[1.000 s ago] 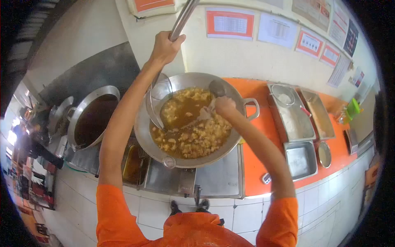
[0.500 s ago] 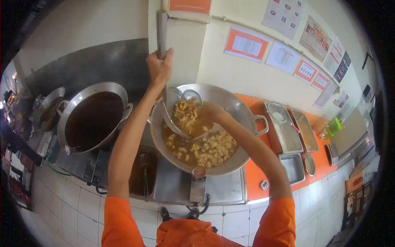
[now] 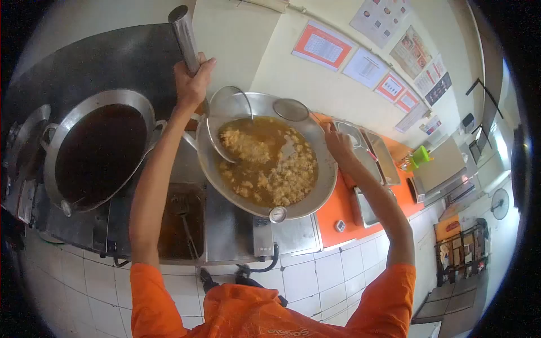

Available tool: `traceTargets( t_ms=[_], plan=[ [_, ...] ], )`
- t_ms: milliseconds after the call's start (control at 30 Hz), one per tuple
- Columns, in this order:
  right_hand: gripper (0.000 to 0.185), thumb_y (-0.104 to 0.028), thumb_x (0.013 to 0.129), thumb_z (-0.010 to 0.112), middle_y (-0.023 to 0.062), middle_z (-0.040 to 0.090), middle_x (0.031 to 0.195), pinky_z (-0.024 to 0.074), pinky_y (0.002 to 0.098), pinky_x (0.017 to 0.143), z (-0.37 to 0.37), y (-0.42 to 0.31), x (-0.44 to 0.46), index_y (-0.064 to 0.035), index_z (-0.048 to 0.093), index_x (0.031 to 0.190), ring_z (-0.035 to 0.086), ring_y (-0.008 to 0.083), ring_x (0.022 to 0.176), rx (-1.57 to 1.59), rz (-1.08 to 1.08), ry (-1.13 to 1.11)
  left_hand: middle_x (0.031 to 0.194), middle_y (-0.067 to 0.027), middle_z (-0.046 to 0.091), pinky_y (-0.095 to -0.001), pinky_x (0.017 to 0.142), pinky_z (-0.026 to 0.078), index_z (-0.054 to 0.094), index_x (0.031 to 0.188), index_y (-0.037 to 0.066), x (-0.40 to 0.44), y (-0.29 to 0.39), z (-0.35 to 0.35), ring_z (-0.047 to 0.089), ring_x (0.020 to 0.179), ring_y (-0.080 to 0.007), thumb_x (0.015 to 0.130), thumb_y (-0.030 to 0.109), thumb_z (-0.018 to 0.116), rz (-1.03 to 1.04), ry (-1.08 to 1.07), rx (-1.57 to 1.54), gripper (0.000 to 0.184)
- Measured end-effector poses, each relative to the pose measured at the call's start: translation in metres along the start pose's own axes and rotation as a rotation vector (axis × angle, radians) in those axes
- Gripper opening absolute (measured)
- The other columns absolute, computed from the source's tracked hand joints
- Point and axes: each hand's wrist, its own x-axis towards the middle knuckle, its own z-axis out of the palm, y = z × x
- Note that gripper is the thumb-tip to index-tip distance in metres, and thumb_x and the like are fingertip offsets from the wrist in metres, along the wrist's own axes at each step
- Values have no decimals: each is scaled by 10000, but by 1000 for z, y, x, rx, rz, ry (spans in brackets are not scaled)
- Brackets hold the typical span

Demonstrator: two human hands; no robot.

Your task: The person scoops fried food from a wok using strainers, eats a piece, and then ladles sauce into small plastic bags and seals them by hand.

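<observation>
My left hand (image 3: 193,84) is closed around the thick metal handle (image 3: 183,34) of a large skimmer. Its round rim (image 3: 251,104) tilts over the left side of a wide metal wok (image 3: 326,197), its lower part reaching the oil. Clumped frying pieces (image 3: 245,145) lie beside and within the rim; looser pale pieces (image 3: 290,177) float on the right. At the wok's right edge, my right hand (image 3: 339,145) grips the handle of a small mesh strainer (image 3: 291,110). That strainer's round head hangs above the far rim.
Another wok (image 3: 49,163) of dark oil stands left. Between them, a sunken tray (image 3: 169,253) holds a slotted utensil (image 3: 189,228). A dial thermometer (image 3: 278,214) sits at the front rim. On the orange counter (image 3: 332,214) are a timer (image 3: 340,226) and metal trays (image 3: 367,211).
My right hand and the small strainer have moved from over the middle of the wok to its right rim. The skimmer's handle leans further left. My view has shifted right.
</observation>
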Motion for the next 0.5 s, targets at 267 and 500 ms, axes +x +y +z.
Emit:
traceTargets(
  t_ms=[267,500],
  plan=[
    [169,-111,760,549,167,623,664,500,395,500,79,44,-55,27,589,849,630,273,583,170,-122,-877,479,68,336,-230,390,206,366,522,118,8,17,25,301,421,-26,809,139,613,-89,-334,-42,379],
    [147,-59,712,563,16,373,525,301,266,361,129,27,31,-23,454,619,331,97,398,1168,-211,-1559,479,68,349,-233,395,214,375,524,100,-6,12,41,314,422,-25,816,137,619,-94,-215,27,383]
  ],
)
